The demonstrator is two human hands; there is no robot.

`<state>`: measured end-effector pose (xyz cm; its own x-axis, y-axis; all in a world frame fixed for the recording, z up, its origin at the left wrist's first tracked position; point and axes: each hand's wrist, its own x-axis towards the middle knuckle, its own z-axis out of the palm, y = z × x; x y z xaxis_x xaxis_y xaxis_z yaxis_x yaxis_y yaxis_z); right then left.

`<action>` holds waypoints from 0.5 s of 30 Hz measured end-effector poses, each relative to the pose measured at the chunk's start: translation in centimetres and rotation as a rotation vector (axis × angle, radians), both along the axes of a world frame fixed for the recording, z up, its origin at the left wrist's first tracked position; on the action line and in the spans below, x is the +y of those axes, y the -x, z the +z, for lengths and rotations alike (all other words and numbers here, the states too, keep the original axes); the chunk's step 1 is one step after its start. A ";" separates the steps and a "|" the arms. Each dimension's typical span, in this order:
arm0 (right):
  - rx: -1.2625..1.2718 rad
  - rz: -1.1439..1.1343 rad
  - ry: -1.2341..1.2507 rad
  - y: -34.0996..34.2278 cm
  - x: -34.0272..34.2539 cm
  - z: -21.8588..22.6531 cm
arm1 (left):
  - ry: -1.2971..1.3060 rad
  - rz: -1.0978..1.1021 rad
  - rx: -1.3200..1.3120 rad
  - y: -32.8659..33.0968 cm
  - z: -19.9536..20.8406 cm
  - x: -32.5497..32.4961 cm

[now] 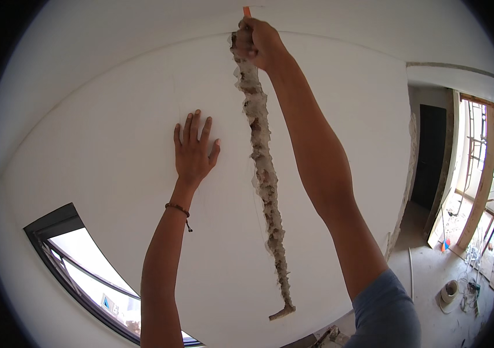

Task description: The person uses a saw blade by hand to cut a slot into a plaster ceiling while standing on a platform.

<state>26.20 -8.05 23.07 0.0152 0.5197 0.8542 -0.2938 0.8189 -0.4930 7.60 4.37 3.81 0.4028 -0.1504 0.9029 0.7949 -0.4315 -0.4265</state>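
A long, ragged channel (263, 156) is cut down the white wall (339, 110), with rough grey and brown masonry showing inside. My right hand (263, 43) is raised to the channel's top end, close to the ceiling. Its fingers are closed around a narrow orange object (247, 11), of which only a short end sticks out above the fist; its kind is hidden. To the left of the channel, my left hand (193, 152) lies against the wall with fingers spread, holding nothing. A dark bracelet circles that wrist.
At the lower left, a dark-framed window (73, 264) is set in the wall. Past the wall's broken right edge stand a dark door (431, 156) and a wooden-framed opening. A bucket (449, 292) and tangled cables (468, 298) lie on the floor there. Rubble (333, 336) shows at the bottom.
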 end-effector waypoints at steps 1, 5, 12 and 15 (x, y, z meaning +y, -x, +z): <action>0.004 -0.005 0.041 1.1 -0.1 -1.5 | -0.001 0.015 -0.004 0.9 -0.1 0.2; -0.022 -0.025 0.158 3.0 -1.8 -8.7 | 0.011 0.060 -0.017 3.7 -0.3 0.1; -0.064 -0.044 0.054 1.0 -0.9 -2.9 | 0.000 0.009 0.002 1.4 0.1 -0.1; -0.037 0.018 0.068 0.9 -1.1 -4.3 | 0.001 -0.012 0.004 0.8 -0.2 0.2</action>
<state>25.33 -9.10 18.76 -0.0253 0.5765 0.8167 -0.2891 0.7779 -0.5580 6.76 4.59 3.65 0.4048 -0.1545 0.9013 0.7879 -0.4414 -0.4295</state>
